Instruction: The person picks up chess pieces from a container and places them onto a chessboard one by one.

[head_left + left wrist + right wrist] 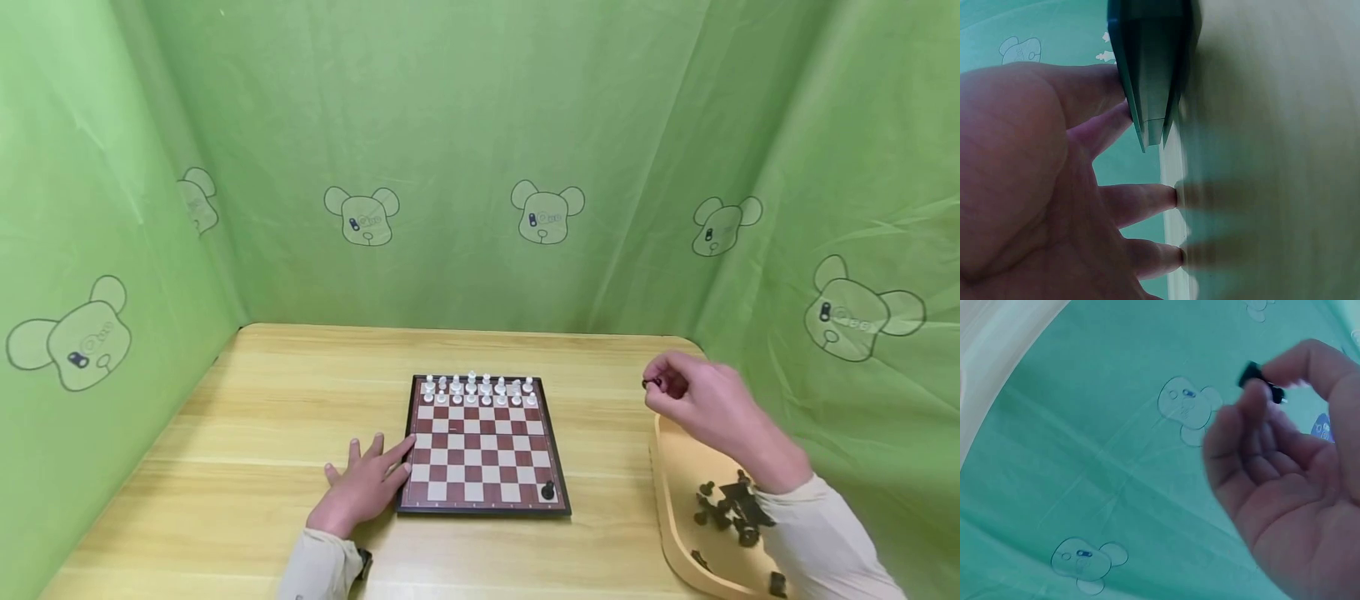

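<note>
A chessboard (480, 450) lies on the table with white chess pieces (486, 388) in two rows along its far side. One black chess piece (548, 490) stands at its near right corner. My left hand (363, 487) rests at the board's left edge, fingers spread; in the left wrist view the thumb and a finger touch the dark board edge (1150, 75), and other fingertips press on the table. Up over the tray's far end, my right hand (697, 400) pinches a small black chess piece (1260, 381) between thumb and finger; its kind is mostly hidden by the fingertips.
A yellow tray (663, 500) at the right holds several loose black chess pieces (723, 510), partly covered by the right sleeve (821, 533). Green curtains (450, 125) with bear-head drawings enclose the wooden table (300, 375) at the back and sides.
</note>
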The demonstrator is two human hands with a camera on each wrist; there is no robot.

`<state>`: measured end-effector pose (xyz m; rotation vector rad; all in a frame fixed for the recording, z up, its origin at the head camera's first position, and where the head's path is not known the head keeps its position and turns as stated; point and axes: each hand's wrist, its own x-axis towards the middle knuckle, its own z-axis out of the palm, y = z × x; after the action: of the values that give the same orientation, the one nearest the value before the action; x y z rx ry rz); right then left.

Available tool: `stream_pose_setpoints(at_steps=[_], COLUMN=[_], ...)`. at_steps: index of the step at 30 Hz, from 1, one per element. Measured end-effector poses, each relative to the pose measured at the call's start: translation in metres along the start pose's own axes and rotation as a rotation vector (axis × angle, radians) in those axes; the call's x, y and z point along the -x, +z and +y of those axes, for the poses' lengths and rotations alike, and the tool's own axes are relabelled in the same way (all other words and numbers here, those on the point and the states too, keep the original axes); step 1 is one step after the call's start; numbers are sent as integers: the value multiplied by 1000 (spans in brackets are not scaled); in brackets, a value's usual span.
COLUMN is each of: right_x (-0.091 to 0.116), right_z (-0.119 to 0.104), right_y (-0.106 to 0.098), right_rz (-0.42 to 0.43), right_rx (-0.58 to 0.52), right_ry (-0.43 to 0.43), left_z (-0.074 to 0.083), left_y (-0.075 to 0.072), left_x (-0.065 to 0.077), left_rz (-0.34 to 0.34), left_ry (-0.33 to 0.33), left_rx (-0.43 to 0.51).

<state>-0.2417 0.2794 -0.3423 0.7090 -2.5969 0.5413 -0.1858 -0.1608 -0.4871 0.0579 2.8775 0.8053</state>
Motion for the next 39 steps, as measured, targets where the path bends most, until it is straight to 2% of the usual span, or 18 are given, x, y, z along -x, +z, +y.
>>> stream_pose_setpoints(at_steps=[9,15,21,39], right_x=[-8,-15,-18,-22], right_z=[-12,-19,-30,-44], right_y=[13,20,26,60], right_rz=[328,471,476,421], right_rx=[-121,-159,-180,-303], right_ry=[-325,-478,-538,-582], left_z=[0,1,0,1], left_y=[0,-1,-1,-1], left_x=[0,0,0,1], left_rz=[1,0,1,-1], left_ry=[0,2,5,5], left_rx=[2,6,5,1])
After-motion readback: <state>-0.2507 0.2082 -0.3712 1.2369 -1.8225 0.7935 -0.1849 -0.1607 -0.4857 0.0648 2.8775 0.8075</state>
